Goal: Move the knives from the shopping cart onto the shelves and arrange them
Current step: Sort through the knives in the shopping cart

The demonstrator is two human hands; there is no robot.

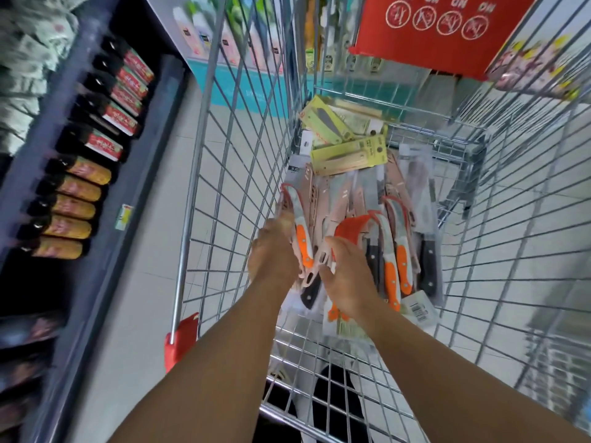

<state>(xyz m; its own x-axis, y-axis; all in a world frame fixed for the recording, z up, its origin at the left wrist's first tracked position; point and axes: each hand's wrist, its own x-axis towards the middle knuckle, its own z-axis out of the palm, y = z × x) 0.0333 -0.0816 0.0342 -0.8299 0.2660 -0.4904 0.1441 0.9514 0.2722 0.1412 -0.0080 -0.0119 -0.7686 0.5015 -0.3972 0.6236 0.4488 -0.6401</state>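
Both my arms reach down into the wire shopping cart (243,174). My left hand (275,251) grips a bundle of packaged knives against the cart's left side, with an orange-handled knife (302,238) on top and pink knives (319,219) beside it. My right hand (348,279) lies on the heap of knives in the cart's bottom, its fingers curled over a packaged orange-handled knife (334,311). More orange-handled knives (396,266), black-handled knives (428,266) and yellow-carded knives (348,155) lie across the cart floor.
A dark shelf (134,174) runs along the left, holding rows of bottles with red labels (121,87) and yellow labels (76,206). The cart's red handle end (180,343) is near my left forearm. A red sign (438,30) hangs on the cart's far end.
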